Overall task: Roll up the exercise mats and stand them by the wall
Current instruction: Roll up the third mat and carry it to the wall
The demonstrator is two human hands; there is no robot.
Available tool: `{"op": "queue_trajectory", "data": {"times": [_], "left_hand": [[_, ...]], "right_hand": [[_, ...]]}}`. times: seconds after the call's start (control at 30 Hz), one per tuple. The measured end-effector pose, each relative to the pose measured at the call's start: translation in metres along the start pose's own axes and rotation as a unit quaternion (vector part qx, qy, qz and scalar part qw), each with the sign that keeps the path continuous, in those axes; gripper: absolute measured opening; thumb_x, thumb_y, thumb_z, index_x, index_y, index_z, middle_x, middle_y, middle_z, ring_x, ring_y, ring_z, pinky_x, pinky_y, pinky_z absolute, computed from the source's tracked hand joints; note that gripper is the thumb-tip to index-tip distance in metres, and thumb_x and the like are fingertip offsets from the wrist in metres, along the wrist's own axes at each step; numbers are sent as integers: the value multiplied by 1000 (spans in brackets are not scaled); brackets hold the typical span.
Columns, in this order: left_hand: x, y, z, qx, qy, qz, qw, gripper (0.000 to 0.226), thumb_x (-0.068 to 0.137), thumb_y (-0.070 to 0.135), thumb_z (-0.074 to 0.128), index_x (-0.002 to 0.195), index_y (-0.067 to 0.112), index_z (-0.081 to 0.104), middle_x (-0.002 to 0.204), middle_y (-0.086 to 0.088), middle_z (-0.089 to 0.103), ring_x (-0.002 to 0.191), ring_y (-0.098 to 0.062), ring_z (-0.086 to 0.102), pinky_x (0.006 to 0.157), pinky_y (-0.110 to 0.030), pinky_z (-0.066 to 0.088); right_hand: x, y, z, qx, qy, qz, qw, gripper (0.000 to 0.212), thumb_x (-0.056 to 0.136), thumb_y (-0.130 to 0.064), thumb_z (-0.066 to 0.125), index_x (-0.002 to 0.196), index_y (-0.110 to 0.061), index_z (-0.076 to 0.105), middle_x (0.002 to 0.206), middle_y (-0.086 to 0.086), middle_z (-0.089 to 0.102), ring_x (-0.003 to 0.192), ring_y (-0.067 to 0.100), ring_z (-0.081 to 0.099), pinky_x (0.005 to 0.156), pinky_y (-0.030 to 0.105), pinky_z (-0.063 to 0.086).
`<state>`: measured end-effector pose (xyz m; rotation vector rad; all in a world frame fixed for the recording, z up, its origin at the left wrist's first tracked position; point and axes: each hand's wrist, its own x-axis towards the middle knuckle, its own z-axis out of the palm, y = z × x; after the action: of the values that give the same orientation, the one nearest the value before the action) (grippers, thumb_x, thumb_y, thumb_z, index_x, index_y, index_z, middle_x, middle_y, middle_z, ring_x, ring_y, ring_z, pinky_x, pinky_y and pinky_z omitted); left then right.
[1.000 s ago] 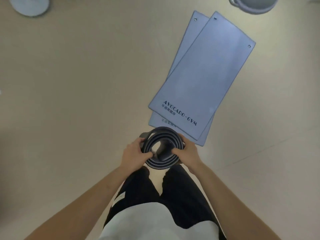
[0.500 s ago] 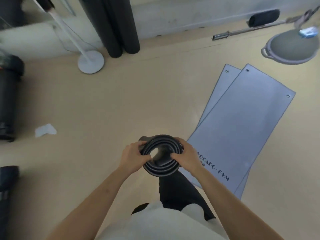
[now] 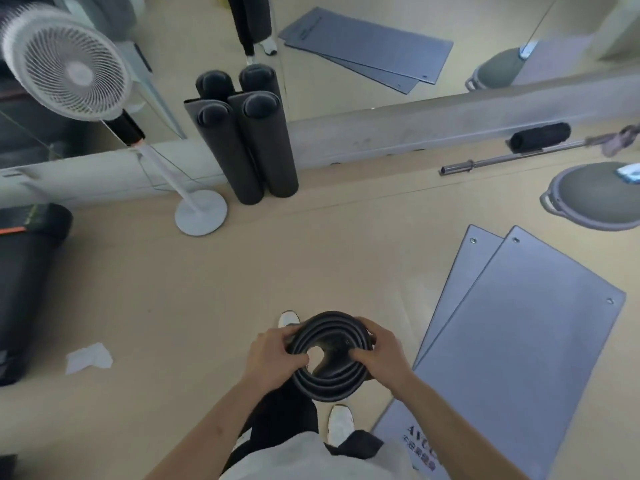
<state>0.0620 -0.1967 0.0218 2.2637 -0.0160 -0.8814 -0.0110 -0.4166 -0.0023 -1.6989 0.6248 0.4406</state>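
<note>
Item in hand: I see one rolled black mat [image 3: 329, 386], coiled end facing the camera, held above the floor in front of the person's legs. The left hand [image 3: 272, 355] has its fingers curled round the coil's left rim, thumb on the coiled end. The right hand [image 3: 382, 353] grips the right rim the same way.

Count:
- Standing rolled mats [image 3: 270, 154]: two, upright, touching each other, at the base of the mirrored wall [image 3: 415, 126].
- Flat grey mats [image 3: 519, 334]: two, overlapped on the floor to the right.
- Pedestal fan [image 3: 69, 64]: one, just left of the standing rolls.
- Barbell [image 3: 502, 159]: one, along the wall.
- Balance dome [image 3: 595, 195]: one, with a small blue item on top.
</note>
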Motion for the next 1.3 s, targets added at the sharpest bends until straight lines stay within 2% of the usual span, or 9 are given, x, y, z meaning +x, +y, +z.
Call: {"op": "queue_trajectory", "data": {"times": [0.23, 0.4, 0.47, 0.57, 0.77, 0.97, 1.1, 1.2, 1.3], "left_hand": [[145, 55, -74, -56, 1, 31, 998, 63, 65, 17, 78, 125, 36, 74, 84, 14, 79, 81, -10, 75, 79, -36, 61], [245, 109, -145, -45, -11, 71, 996, 62, 70, 15, 79, 128, 37, 72, 84, 13, 78, 80, -9, 74, 76, -31, 60], [279, 129, -170, -33, -15, 81, 996, 62, 70, 18, 78, 129, 37, 71, 84, 14, 78, 79, -8, 74, 74, -30, 60], [319, 155, -198, -23, -7, 90, 996, 66, 63, 29, 75, 129, 35, 71, 84, 13, 78, 83, -8, 74, 78, -36, 61], [410, 194, -229, -24, 16, 68, 997, 65, 66, 27, 78, 131, 31, 71, 94, 13, 78, 91, -9, 73, 85, -34, 59], [509, 236, -248, -30, 27, 26, 999, 65, 64, 25, 77, 128, 31, 71, 90, 15, 77, 87, -9, 73, 84, -37, 60], [574, 269, -263, -37, 34, 9, 999, 63, 72, 17, 80, 133, 31, 68, 96, 15, 74, 100, -11, 72, 82, -25, 52], [620, 284, -273, -52, 41, 8, 998, 65, 74, 16, 81, 137, 27, 66, 107, 7, 75, 105, -14, 70, 87, -28, 52], [666, 286, -279, -84, 52, -15, 995, 66, 74, 18, 81, 138, 27, 64, 112, 6, 75, 107, -14, 69, 89, -30, 53]], "right_hand": [[129, -116, -24, -44, 44, -8, 998, 54, 77, -5, 68, 114, -44, 70, 83, -5, 75, 73, 27, 73, 57, 50, 63], [210, -206, -42, -37, 78, -18, 996, 55, 76, -5, 68, 110, -48, 70, 86, -6, 76, 78, 23, 75, 62, 52, 64], [239, -235, -48, -43, 87, -18, 995, 54, 75, -6, 68, 108, -50, 70, 87, -4, 76, 79, 24, 75, 63, 53, 64], [280, -271, -59, -25, 100, -16, 995, 54, 75, -3, 66, 106, -47, 71, 86, -1, 75, 80, 26, 75, 60, 51, 64], [382, -314, -84, -25, 75, -12, 997, 57, 75, 1, 64, 107, -45, 72, 86, -5, 76, 82, 22, 75, 71, 53, 64], [497, -347, -118, -31, 40, -5, 999, 55, 75, -2, 65, 107, -47, 72, 87, -7, 77, 84, 19, 75, 77, 53, 63], [570, -380, -144, -32, 27, 19, 999, 56, 73, -2, 65, 108, -45, 73, 87, -6, 77, 83, 19, 76, 73, 52, 64], [620, -407, -157, -40, 33, 39, 998, 58, 74, 2, 65, 104, -46, 73, 85, -1, 77, 82, 28, 76, 62, 52, 64], [671, -429, -162, -70, 23, 46, 996, 57, 74, 4, 65, 109, -41, 73, 85, 2, 76, 81, 31, 75, 59, 54, 64]]}}
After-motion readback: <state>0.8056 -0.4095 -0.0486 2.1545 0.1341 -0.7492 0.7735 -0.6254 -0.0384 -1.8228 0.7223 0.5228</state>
